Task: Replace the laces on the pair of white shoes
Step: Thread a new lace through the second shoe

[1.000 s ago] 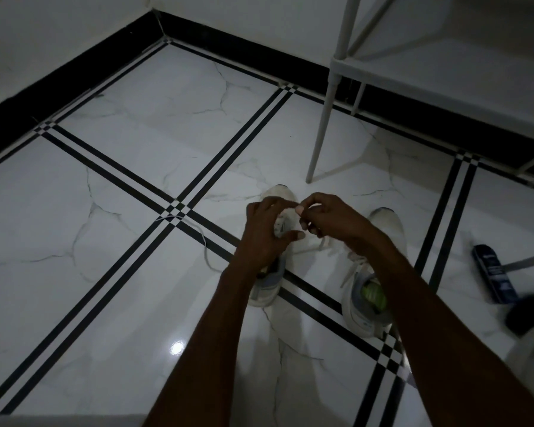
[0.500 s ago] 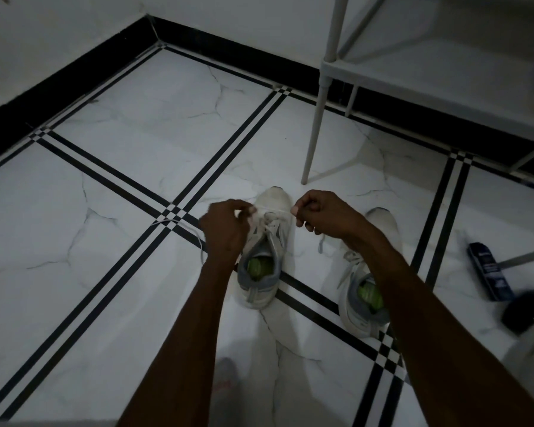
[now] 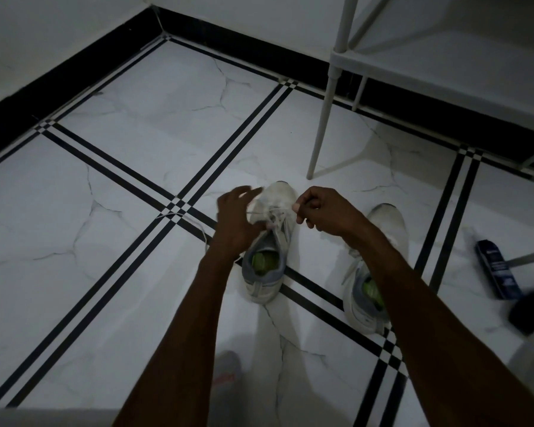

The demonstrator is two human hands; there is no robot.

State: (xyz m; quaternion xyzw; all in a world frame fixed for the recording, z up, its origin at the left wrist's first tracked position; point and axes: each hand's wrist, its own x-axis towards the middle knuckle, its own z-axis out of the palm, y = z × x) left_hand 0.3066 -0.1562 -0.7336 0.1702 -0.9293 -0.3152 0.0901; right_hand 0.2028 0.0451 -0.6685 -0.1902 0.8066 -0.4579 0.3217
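Two white shoes with grey collars and green insoles stand on the tiled floor, toes pointing away from me. Over the left shoe point(image 3: 267, 266) both my hands work a white lace point(image 3: 272, 212). My right hand point(image 3: 324, 211) pinches one lace end at the shoe's right side, pulling it taut. At the shoe's left side my left hand point(image 3: 236, 223) has its thumb by the eyelets and its fingers blurred; a loose lace tail point(image 3: 195, 221) trails left from it across the floor. The right shoe point(image 3: 379, 241) is partly hidden by my right forearm.
A white rack leg point(image 3: 321, 118) stands on the floor just beyond the shoes, with its shelf point(image 3: 444, 66) at the upper right. A dark blue can point(image 3: 497, 272) lies on the floor at the right beside a black object point(image 3: 530, 309).
My hands came apart over the left shoe and drew the lace sideways. Since half a second ago my left hand has moved back in to the eyelets.
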